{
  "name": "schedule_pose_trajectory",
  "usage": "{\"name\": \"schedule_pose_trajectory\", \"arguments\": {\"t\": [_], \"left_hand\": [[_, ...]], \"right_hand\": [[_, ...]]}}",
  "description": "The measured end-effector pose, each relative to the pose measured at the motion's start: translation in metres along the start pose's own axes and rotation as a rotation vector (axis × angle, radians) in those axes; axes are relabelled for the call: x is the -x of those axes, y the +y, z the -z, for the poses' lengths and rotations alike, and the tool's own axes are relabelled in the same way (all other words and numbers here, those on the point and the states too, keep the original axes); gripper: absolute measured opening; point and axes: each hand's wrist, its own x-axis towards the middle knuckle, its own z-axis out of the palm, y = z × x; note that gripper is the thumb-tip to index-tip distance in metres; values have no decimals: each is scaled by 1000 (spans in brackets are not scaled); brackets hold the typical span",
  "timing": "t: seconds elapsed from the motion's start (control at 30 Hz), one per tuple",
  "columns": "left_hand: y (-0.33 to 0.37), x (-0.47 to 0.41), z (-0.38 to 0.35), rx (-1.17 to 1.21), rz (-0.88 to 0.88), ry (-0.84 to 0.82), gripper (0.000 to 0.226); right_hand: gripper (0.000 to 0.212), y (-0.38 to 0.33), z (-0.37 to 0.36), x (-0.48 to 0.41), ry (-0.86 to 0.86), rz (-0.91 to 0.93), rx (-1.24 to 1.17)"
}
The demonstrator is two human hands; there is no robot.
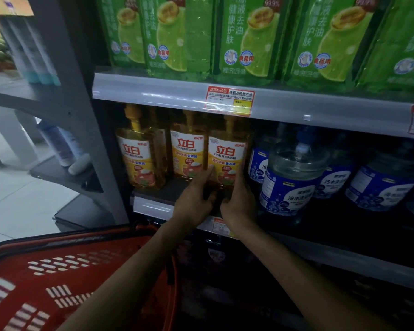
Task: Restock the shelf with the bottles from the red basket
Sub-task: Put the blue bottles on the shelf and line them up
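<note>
Fingers (207, 174) of left hand (192, 201) and right hand (239, 203) clasp the yellow bottle (227, 154) low, I think. Looks full, heavy and slick, so grab the base.

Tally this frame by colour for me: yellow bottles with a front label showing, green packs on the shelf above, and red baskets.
yellow bottles: 3
green packs: 5
red basket: 1
Total: 9

"立白" on yellow bottles (227, 151), "食品用" on packs (246, 44)
</note>
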Motion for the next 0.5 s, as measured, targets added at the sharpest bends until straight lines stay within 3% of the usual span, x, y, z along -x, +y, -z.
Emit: {"name": "schedule_pose_trajectory", "arguments": {"t": [0.13,0.3,0.5], "left_hand": [[-6,20,16,-169,-1,125,63],[-29,54,52,-348,151,339,52],[-45,57,81,-101,309,385,80]], "right_hand": [[81,-10,-3,8,65,117,119],[76,-24,-24,15,-75,286,143],[79,-28,-50,8,-169,394,174]]}}
